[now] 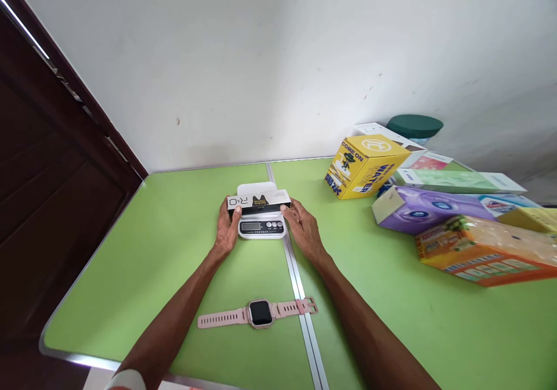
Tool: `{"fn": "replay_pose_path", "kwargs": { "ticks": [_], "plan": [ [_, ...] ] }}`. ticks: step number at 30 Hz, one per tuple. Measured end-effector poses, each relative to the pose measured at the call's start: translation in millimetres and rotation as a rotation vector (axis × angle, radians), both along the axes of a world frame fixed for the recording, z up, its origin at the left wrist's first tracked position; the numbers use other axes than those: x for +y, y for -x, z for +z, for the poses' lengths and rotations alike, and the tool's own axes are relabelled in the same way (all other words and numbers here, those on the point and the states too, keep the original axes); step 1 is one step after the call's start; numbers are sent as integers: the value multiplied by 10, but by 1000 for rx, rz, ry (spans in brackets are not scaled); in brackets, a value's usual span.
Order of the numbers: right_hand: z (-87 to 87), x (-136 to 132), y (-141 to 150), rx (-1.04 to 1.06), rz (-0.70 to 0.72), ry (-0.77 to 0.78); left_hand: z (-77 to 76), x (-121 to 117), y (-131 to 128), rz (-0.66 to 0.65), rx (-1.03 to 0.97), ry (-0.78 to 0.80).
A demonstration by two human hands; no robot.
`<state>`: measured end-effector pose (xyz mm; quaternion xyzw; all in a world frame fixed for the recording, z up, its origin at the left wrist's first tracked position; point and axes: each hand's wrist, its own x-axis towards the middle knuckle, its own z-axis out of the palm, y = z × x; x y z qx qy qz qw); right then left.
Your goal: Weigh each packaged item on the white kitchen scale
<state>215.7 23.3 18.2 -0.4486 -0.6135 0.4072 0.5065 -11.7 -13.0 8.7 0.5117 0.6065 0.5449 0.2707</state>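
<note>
My left hand (227, 226) grips the left end of a long black-and-white toothpaste box (260, 201), thumb on its front. At the box's right end is my right hand (303, 226), closed on it with the thumb at the front corner. The box lies crosswise at the platform of a white kitchen scale (261, 234); whether it rests there or is held just above, I cannot tell. The scale's dark display and buttons face me, below the box. Between my forearms, nearer to me, a pink smartwatch (260, 313) lies flat with its strap stretched out.
To the right on the green table (183, 274) are a yellow box (366, 166), a purple pack (430, 209), an orange pack (487, 251) and a pale green box (461, 180). A dark green lid (414, 125) shows behind them. A metal seam (304, 326) crosses the table.
</note>
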Motion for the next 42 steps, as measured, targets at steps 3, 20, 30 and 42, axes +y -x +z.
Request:
{"fn": "replay_pose_path", "kwargs": {
  "ticks": [3,20,30,42],
  "plan": [
    [-10,3,0,1,-3,-4,-2,2,-3,5,-6,1],
    [-36,35,50,65,-56,-124,77,57,114,29,132,-51],
    [301,-223,-212,91,-205,-215,716,-85,-157,54,384,-155],
    [359,-1320,-1936,-85,-758,-222,578,-441,-1836,-573,154,-98]
  ]
}}
